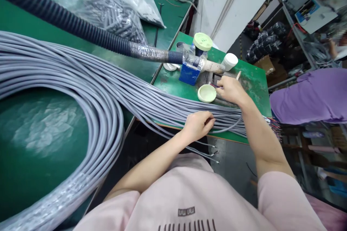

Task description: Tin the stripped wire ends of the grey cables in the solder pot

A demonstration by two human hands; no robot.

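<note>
My left hand (199, 124) rests at the near edge of a thick bundle of grey cables (168, 103), its fingers curled; whatever lies inside them is hidden. Beyond the bundle, my right hand (230, 89) is closed in a pinch, with thin coloured wire ends faintly showing at the fingertips. One grey cable (229, 128) loops out of the bundle and up behind my right forearm. Just left of the right fingertips sits a shallow pale-yellow lid (207, 93). The taped nozzle (213, 66) of a dark corrugated hose (103, 38) points over this spot.
A blue box (189, 74) props the hose. Behind stand a jar with a pale-yellow lid (203, 41) and a white tub (230, 61). Bags of grey pieces (114, 12) lie at the back left. At right is a co-worker in a purple top (311, 95).
</note>
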